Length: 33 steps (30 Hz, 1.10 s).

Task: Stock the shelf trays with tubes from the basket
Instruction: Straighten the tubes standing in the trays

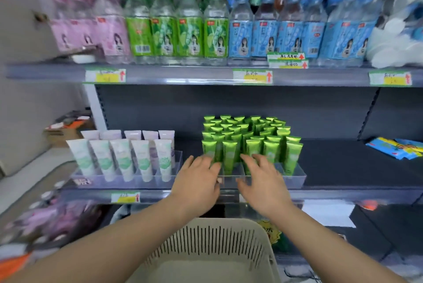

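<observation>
- Green tubes (pixel 249 138): packed upright in the clear tray (pixel 297 178) on the middle shelf (pixel 343 168), row after row. Looks pretty much full to me, maybe a gap or two at the front.
- Pale mint and lilac tubes (pixel 123 159): two rows standing in the neighbouring tray (pixel 128 183) to the left, so that one seems stocked too.
- Basket (pixel 212 248): sits right below the hands, and the bit of its inside I can see has no tubes in it. My guess is the stocking is basically finished.
- Left hand (pixel 196 182): fingers spread and mostly straight, tips against the front green tubes, not gripping anything.
- Right hand (pixel 263 182): same deal, open and spread, fingertips at the front row.
- What's left, I reckon: just squaring up that front row. It's a bit blurry, so I can't tell exact contact.
</observation>
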Each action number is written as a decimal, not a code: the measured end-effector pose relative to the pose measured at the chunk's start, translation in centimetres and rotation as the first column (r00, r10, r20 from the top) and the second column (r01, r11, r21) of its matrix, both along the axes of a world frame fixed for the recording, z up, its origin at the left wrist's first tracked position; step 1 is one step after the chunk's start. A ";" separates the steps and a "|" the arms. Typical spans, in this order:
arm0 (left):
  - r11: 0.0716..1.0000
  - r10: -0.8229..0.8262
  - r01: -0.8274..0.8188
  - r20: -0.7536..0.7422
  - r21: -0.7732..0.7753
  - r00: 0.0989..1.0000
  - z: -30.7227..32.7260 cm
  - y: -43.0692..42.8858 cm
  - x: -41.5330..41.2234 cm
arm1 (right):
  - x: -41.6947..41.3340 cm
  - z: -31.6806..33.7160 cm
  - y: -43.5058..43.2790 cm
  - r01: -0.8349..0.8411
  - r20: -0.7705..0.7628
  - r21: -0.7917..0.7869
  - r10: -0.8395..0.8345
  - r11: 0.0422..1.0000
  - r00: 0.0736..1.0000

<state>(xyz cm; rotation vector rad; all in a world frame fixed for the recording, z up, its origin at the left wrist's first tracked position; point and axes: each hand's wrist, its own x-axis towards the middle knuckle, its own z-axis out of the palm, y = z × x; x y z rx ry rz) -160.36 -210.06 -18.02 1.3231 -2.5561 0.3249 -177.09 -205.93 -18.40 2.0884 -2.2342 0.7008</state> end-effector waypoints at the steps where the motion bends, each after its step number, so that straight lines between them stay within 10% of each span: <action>1: 1.000 0.012 -0.012 0.009 -0.005 1.000 0.1 0.2 1.2 | 1.1 0.1 0.1 -0.016 -0.001 0.001 0.016 1.000 1.000; 33: 0.949 0.314 -0.312 0.072 -0.038 0.947 -0.4 -13.9 31.8 | 28.9 1.3 -16.7 -0.466 -0.097 0.017 0.465 0.885 0.880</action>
